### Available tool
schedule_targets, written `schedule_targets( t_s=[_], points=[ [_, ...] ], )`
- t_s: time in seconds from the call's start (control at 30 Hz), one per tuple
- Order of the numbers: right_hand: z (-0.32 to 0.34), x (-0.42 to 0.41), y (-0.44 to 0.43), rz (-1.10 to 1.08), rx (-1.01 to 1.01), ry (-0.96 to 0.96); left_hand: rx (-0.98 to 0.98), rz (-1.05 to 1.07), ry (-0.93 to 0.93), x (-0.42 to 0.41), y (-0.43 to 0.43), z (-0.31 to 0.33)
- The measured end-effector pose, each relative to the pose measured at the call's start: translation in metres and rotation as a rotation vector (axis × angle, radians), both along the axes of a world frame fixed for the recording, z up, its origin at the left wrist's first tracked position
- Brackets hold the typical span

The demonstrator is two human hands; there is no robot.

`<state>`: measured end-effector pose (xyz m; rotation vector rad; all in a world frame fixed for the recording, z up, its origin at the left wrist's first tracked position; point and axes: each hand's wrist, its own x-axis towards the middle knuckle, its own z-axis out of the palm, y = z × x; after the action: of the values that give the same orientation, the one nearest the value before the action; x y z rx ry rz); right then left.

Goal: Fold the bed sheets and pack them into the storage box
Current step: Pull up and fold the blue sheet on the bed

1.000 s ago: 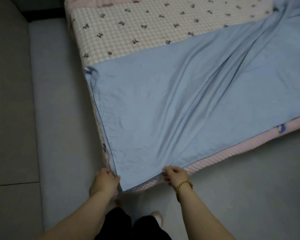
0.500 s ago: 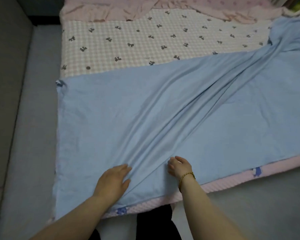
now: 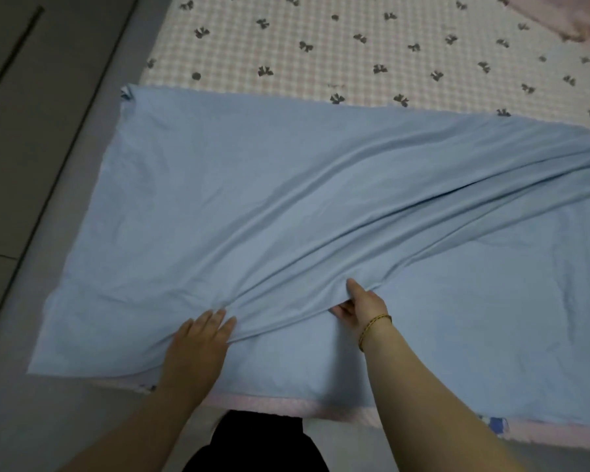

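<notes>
hands have slid up the blue sheet point(image 3: 286, 185) spread on the bed point(image 3: 321, 46): left hand point(image 3: 198, 342) flat at 7 o'clock, right hand point(image 3: 363, 310) pinching a ridge at 5 o'clock. soft, light; grip corners.

Your left hand point(image 3: 198, 338) lies palm down, fingers straight and close together, pressing flat on the blue sheet point(image 3: 286, 185), the bare forearm reaching in from the lower left. Your right hand point(image 3: 361, 308), its bare arm stretched in from the lower right, is turned on its side, thumb forward over a fold of the sheet, fingers curled beneath it.
</notes>
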<state>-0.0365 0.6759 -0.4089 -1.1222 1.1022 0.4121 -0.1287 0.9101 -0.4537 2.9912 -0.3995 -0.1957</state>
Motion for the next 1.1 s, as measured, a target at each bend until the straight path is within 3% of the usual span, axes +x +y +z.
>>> schedule_targets(
  t_s=[0.13,0.33,0.5,0.77,1.1],
  points=[
    [0.005,-0.015,-0.012,0.094,-0.099,0.006,0.058,0.024,-0.078,-0.007,0.001,0.001],
    [0.029,-0.079,-0.029,0.045,-0.255,-0.144,-0.064,-0.092,-0.322,-0.040,-0.003,0.010],
    [0.009,-0.140,-0.031,-0.062,-0.131,-0.049,0.017,-0.153,-0.243,-0.057,-0.006,-0.002],
    [0.009,-0.134,-0.044,-0.041,-0.084,-0.025,0.158,-0.116,-0.023,-0.056,-0.020,-0.001],
    [0.020,-0.114,-0.100,-0.145,-0.043,-0.076,-0.021,-0.156,-0.098,-0.057,-0.076,0.010]
  ],
)
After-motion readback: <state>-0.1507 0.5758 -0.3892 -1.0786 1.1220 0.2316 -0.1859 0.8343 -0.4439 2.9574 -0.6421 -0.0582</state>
